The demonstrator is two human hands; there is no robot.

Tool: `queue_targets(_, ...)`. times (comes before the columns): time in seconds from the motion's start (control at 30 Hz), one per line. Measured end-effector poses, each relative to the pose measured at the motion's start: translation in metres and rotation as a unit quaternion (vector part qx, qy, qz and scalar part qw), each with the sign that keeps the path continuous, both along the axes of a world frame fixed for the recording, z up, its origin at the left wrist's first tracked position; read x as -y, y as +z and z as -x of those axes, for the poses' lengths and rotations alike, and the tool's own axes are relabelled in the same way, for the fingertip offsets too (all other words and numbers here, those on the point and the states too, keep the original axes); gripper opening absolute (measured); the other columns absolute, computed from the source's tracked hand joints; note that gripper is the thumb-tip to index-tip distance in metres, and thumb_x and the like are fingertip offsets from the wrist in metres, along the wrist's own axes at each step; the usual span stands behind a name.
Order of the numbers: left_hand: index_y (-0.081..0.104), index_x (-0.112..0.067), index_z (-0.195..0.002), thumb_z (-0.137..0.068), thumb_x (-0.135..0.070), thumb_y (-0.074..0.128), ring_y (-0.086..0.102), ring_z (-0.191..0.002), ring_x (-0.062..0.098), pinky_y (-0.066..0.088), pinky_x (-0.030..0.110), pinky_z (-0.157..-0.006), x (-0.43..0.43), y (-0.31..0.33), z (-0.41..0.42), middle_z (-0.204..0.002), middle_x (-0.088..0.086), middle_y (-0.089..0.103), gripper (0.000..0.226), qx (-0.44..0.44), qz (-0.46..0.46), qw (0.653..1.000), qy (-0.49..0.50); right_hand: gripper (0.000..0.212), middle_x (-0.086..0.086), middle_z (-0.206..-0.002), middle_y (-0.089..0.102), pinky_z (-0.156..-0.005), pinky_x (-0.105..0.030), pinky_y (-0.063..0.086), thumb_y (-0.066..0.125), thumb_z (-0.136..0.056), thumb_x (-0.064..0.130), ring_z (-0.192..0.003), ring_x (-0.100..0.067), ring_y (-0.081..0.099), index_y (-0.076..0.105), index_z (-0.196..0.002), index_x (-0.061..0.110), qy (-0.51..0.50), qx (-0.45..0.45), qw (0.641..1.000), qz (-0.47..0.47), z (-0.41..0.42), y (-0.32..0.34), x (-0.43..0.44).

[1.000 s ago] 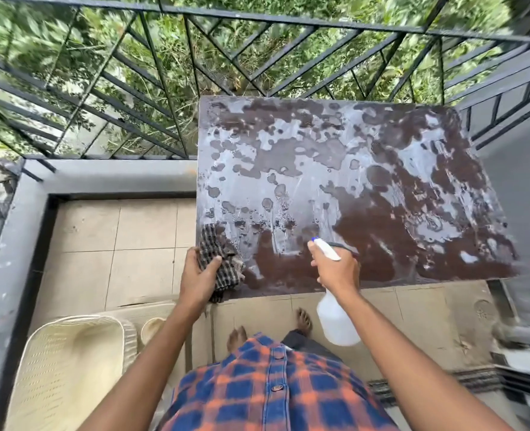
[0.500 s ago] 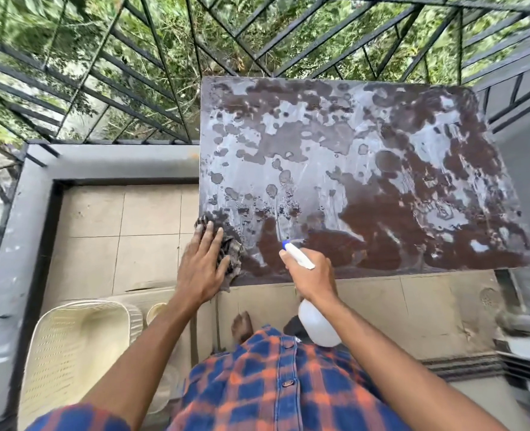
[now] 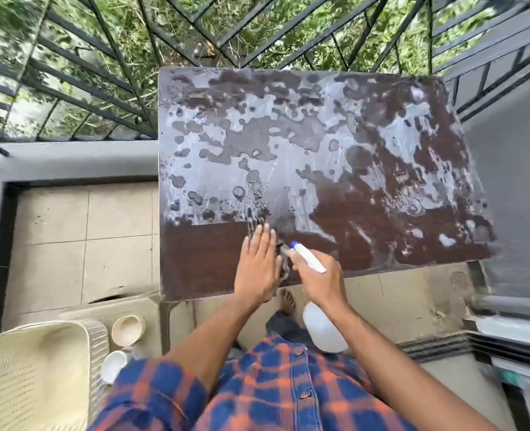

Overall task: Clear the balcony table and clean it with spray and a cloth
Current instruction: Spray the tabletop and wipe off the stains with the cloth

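The brown balcony table is covered in pale wet streaks and blotches, except for a wiped dark strip along its near left edge. My left hand lies flat on a dark checked cloth near the table's front edge; most of the cloth is hidden under the palm. Just right of it, my right hand grips a white spray bottle by the neck, with its blue-tipped nozzle pointing toward the left hand. The bottle's body hangs below the table edge.
A black metal railing runs behind and left of the table, and a grey wall stands on the right. A cream plastic chair sits at the lower left with two small bowls beside it. My bare foot is under the table edge.
My left hand has slid the cloth rightward from the table's near left corner, leaving a wiped dark strip behind. My right hand with the bottle has drawn closer to the left hand.
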State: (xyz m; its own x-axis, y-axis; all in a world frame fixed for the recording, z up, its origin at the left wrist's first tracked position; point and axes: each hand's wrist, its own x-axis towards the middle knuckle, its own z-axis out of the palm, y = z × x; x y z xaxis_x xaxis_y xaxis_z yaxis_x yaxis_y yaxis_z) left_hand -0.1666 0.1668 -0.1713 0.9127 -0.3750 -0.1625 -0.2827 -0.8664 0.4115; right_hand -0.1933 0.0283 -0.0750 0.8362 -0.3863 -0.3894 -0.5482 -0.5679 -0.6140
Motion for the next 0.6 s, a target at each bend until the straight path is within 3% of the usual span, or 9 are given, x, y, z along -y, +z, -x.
queue_targets(0.17,0.022,-0.006,-0.157,-0.105,-0.037,0.023,0.004,-0.154,0.026,0.011,0.047,-0.124,0.063,0.000,-0.013,-0.166,0.012,0.013,0.061,0.012,-0.013,0.991,-0.130,0.053,-0.006,-0.060,0.066,-0.059,-0.048,0.059,0.062,-0.082,0.067,-0.060,-0.033,0.065,0.069,-0.073,0.015,-0.066,-0.002,0.997,0.025,-0.001,-0.001,0.055)
queue_targets(0.27,0.023,-0.009,-0.157,-0.105,-0.037,0.024,0.006,-0.154,0.024,0.012,0.045,-0.124,0.059,0.000,-0.017,-0.166,0.009,0.013,0.060,0.035,-0.019,0.991,-0.127,0.060,-0.015,-0.064,0.066,-0.059,-0.052,0.058,0.062,-0.079,0.070,-0.064,-0.041,0.063,0.068,-0.075,0.010,-0.079,-0.005,0.997,0.020,-0.002,-0.006,0.069)
queue_targets(0.43,0.027,-0.008,-0.156,-0.102,-0.033,0.034,0.010,-0.154,0.025,0.017,0.046,-0.123,-0.003,-0.007,-0.007,-0.165,0.011,0.018,0.059,0.036,-0.018,0.998,0.056,0.066,-0.013,-0.073,0.072,-0.062,-0.053,0.059,0.059,-0.078,0.073,-0.066,-0.038,0.067,0.070,-0.080,0.008,-0.031,-0.021,0.999,-0.008,-0.011,-0.014,0.058)
queue_targets(0.6,0.029,-0.002,-0.154,-0.103,-0.032,0.028,0.014,-0.153,0.029,0.019,0.049,-0.122,-0.113,-0.014,0.024,-0.162,0.018,0.025,0.059,0.033,-0.070,0.966,0.246,0.067,-0.011,-0.069,0.072,-0.068,-0.045,0.057,0.054,-0.076,0.073,-0.069,-0.030,0.069,0.069,-0.075,0.008,0.070,-0.026,0.997,-0.029,-0.025,-0.013,0.025)
